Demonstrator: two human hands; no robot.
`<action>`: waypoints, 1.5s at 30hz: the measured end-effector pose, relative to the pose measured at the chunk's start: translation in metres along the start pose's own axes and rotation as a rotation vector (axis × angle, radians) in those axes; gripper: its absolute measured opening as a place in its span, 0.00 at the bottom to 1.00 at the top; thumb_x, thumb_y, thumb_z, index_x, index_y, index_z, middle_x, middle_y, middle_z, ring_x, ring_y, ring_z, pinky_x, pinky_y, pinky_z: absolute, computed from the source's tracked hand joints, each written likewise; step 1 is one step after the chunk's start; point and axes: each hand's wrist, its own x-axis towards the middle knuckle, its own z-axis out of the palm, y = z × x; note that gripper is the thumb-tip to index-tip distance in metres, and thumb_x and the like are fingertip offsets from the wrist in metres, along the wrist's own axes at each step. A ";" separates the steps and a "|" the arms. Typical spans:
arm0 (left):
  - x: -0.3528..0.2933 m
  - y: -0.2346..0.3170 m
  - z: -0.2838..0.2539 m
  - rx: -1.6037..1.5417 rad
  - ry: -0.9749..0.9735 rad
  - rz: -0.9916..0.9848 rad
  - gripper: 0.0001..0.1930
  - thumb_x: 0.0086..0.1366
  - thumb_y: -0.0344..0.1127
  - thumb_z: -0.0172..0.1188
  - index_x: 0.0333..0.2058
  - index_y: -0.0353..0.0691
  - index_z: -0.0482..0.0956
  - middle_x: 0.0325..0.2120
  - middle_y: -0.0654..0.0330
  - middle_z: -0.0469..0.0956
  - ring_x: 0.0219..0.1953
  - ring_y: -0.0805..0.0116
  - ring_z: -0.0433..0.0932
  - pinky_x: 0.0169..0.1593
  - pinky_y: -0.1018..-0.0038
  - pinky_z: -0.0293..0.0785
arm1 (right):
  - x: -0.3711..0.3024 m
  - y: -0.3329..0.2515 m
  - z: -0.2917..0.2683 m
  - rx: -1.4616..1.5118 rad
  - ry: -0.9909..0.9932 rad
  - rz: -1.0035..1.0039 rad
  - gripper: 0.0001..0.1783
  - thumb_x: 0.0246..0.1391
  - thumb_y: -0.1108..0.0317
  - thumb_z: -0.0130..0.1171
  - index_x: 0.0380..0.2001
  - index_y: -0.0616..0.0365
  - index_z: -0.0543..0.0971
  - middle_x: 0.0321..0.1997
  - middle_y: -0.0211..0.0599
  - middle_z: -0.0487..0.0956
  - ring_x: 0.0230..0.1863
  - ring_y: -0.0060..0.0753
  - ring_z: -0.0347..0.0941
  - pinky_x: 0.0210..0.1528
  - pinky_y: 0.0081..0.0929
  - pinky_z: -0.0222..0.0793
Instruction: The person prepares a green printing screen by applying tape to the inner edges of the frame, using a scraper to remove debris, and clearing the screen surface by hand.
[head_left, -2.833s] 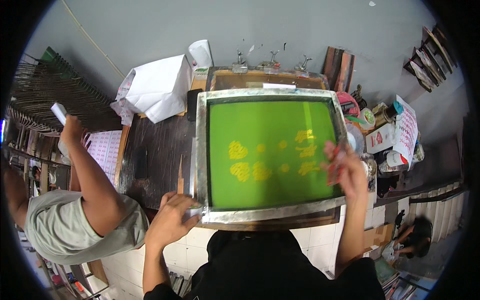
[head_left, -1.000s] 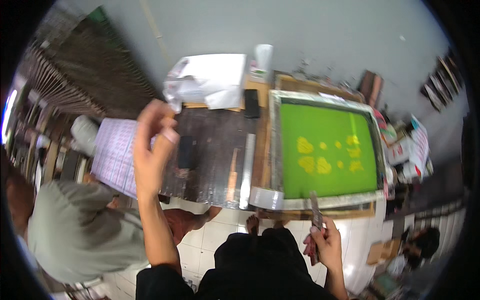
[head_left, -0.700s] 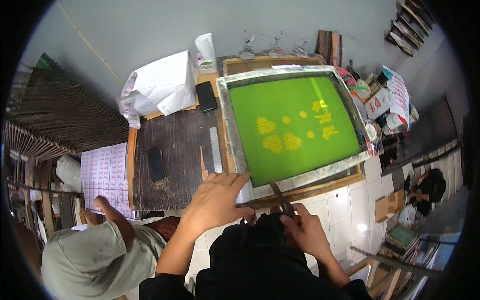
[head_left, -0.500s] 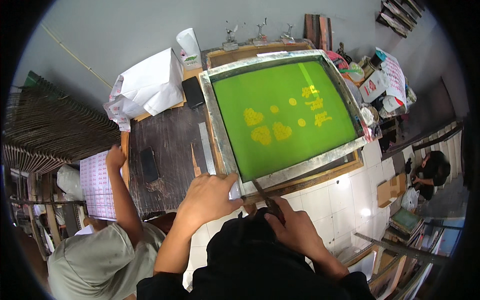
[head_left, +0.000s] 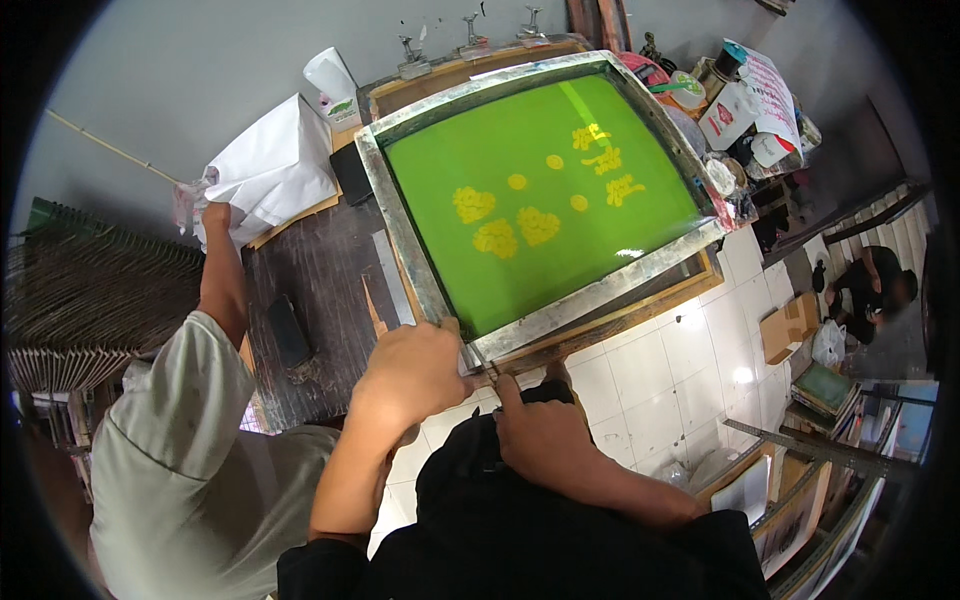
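Though farther before, right hand (head_left: 545, 438) beside left (head_left: 408, 375)

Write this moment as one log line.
Left hand: at green screen's near-left corner; right hand: holding thin blade there; co-worker's hand: by white package

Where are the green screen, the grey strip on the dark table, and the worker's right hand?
Green screen (head_left: 545, 198): head view, middle of its mesh.
Grey strip (head_left: 395, 277): head view, midway along it.
Right hand (head_left: 545, 430): head view, back of the hand.
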 end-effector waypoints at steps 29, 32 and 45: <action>-0.005 -0.015 -0.011 -0.175 -0.054 -0.110 0.27 0.46 0.44 0.68 0.42 0.29 0.84 0.27 0.39 0.83 0.33 0.41 0.84 0.42 0.56 0.81 | 0.086 0.053 -0.049 -0.061 0.112 0.150 0.30 0.53 0.51 0.70 0.45 0.62 0.68 0.30 0.52 0.83 0.36 0.62 0.81 0.38 0.53 0.74; -0.028 -0.023 -0.008 -0.447 0.172 -0.101 0.23 0.47 0.43 0.70 0.41 0.33 0.84 0.27 0.40 0.82 0.33 0.43 0.84 0.41 0.59 0.80 | 0.088 0.061 -0.054 -0.012 0.115 0.046 0.26 0.54 0.54 0.70 0.43 0.63 0.71 0.29 0.50 0.82 0.35 0.57 0.82 0.39 0.50 0.75; 0.044 0.066 -0.022 -0.641 0.536 0.090 0.29 0.47 0.37 0.74 0.51 0.36 0.82 0.28 0.43 0.84 0.32 0.51 0.87 0.37 0.64 0.82 | 0.083 0.105 -0.161 1.017 -0.015 -0.025 0.11 0.58 0.65 0.70 0.38 0.62 0.85 0.15 0.24 0.73 0.14 0.13 0.65 0.16 0.19 0.54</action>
